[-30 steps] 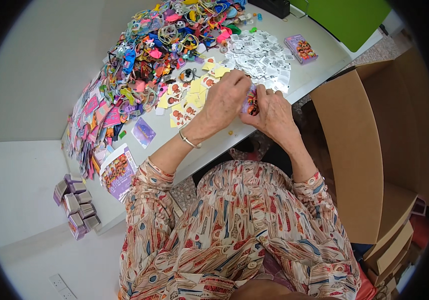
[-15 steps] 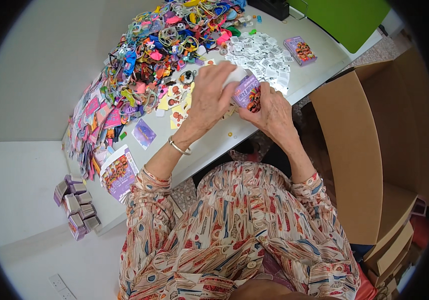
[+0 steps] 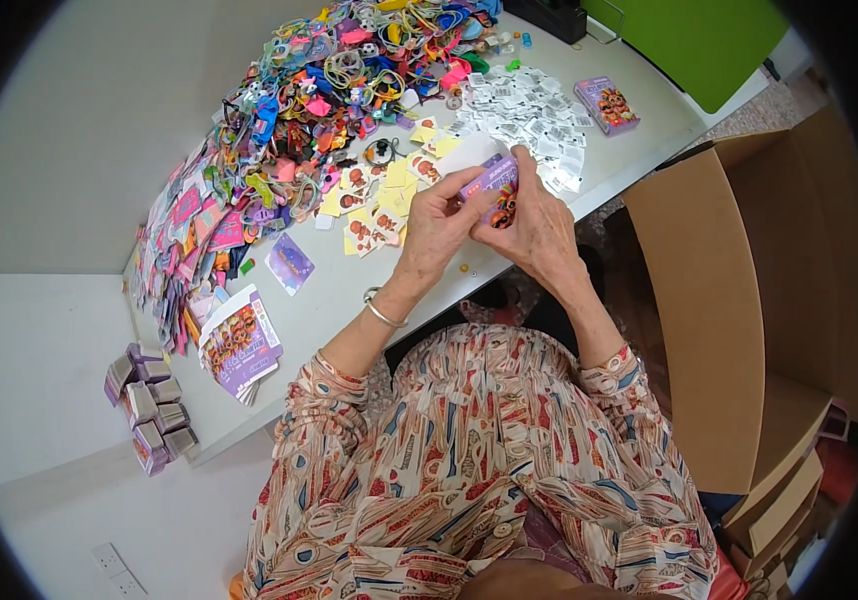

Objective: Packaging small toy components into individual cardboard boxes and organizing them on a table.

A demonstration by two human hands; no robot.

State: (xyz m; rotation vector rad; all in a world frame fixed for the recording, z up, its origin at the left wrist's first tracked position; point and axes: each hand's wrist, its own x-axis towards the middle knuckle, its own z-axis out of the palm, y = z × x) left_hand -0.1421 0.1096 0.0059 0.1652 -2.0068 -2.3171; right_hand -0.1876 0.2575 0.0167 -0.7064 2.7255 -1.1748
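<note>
Both hands work together over the near edge of a long white table [image 3: 99,120], holding a small purple box [image 3: 494,180] just above the tabletop. Left hand [image 3: 439,225]: fingers curled, thumb and fingertips pinched on the box's left side. Right hand [image 3: 539,225]: fingers closed round the box's right side and underside; a white flap of the box stands open at its far end. Silver bangle [image 3: 386,315] on the left wrist. Table surface: a large heap of multicoloured small items [image 3: 319,90] across the far-left part; yellow printed cards [image 3: 379,195] scattered just beyond the hands; a spread of small white labels [image 3: 529,105] to the right of the heap; one finished purple box [image 3: 606,105] lying flat beside the labels. Nearer the left edge, a stack of flat purple box blanks [image 3: 239,340]. Floor, left of the table: a cluster of closed purple boxes [image 3: 149,405]. To the right, an open brown cardboard carton [image 3: 739,300] stands close against the table. Green panel [image 3: 699,40] beyond the far corner.
</note>
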